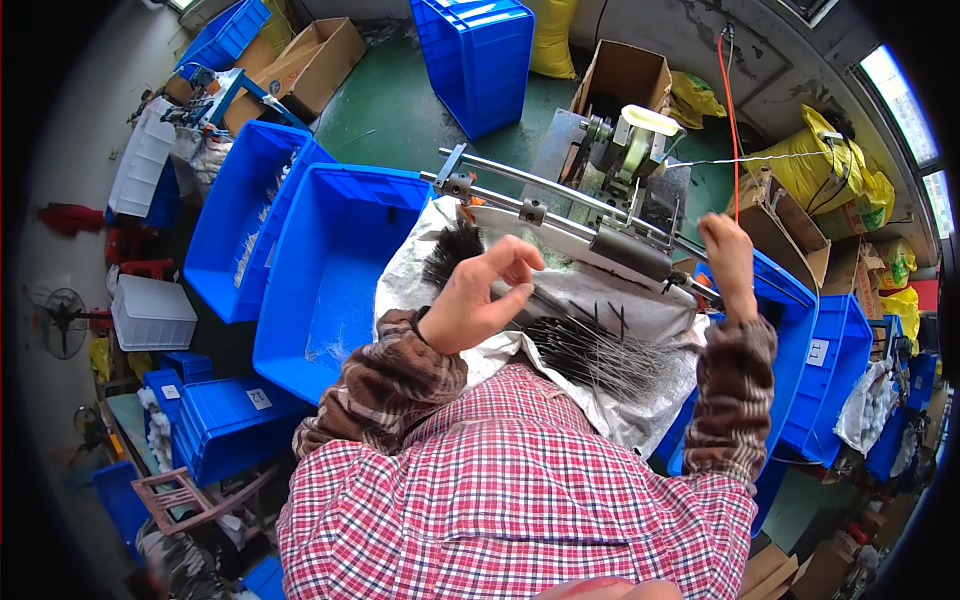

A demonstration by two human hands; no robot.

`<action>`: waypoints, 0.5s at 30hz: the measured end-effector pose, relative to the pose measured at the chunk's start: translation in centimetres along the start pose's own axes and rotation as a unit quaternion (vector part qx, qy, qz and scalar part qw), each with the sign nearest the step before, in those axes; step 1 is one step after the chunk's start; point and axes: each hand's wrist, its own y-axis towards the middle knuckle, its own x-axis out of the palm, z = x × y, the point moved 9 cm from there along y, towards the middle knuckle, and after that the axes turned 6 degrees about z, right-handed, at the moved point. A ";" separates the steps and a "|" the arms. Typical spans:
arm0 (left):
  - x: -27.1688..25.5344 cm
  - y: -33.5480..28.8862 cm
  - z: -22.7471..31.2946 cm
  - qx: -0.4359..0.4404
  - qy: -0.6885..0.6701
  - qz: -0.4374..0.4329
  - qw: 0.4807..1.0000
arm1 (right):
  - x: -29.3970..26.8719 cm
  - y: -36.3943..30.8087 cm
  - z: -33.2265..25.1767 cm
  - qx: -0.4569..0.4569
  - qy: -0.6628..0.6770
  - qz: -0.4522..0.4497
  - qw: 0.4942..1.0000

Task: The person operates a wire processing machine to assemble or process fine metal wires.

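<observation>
My left hand (480,298) hovers over the white woven sheet (400,275) on my lap. Its fingers are curled, with a gap between thumb and forefinger and nothing visible in it. My right hand (728,258) is closed at the right end of the machine's metal rods (560,187); whatever its fingers hold is too small to make out. Thin wire-stemmed brushes (625,360) with dark bristles lie in a pile on the sheet below the dark roller (632,254). A second dark bristly bundle (450,255) rests left of them, partly behind my left hand.
A large blue bin (330,270) stands at my left, another blue bin (800,330) at my right. Beyond the rods sits a machine with a greenish wheel (636,150). Cardboard boxes (625,78) and yellow sacks (820,160) stand farther off. A red cord (735,130) hangs at right.
</observation>
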 end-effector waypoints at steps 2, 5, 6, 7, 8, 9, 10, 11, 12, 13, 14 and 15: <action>1.2 0.3 -0.4 -0.007 -0.014 -0.009 1.000 | -2.1 -2.6 -1.3 0.053 0.129 -0.102 0.985; 3.9 1.7 -0.8 -0.003 -0.043 0.014 0.999 | -3.9 -4.2 -9.5 -0.011 0.295 -0.107 0.949; 4.7 2.1 -1.0 -0.009 -0.063 0.028 0.998 | -3.7 -4.1 -12.9 -0.016 0.276 -0.127 0.953; 5.4 2.6 -1.2 -0.004 -0.091 0.042 0.995 | -2.9 -4.3 -15.3 -0.059 0.316 -0.116 0.940; 5.5 2.8 -1.5 -0.002 -0.090 0.038 0.995 | -2.7 -4.0 -17.4 -0.089 0.303 -0.102 0.943; 5.2 2.9 -1.8 -0.007 -0.108 0.058 0.992 | -2.5 -3.7 -18.2 -0.130 0.281 -0.052 0.949; 4.9 3.0 -1.9 -0.010 -0.127 0.074 0.989 | -2.3 -3.4 -18.3 -0.167 0.254 -0.001 0.953; 4.2 2.9 -2.0 -0.007 -0.084 0.065 0.994 | -2.2 -2.9 -17.7 -0.159 0.263 0.027 0.951; 2.6 2.4 -2.0 0.004 -0.008 0.091 0.996 | -1.9 -2.2 -17.2 -0.156 0.275 0.052 0.947; 1.5 1.9 -2.6 -0.001 0.058 0.088 0.994 | -1.2 -1.1 -15.5 -0.167 0.197 0.089 0.962; 0.2 1.2 -3.2 -0.005 0.126 0.086 0.988 | -0.2 0.4 -13.4 -0.145 0.128 0.111 0.975; -1.0 0.5 -4.8 0.000 0.185 0.090 0.979 | 0.6 1.4 -11.2 -0.119 0.110 0.146 0.976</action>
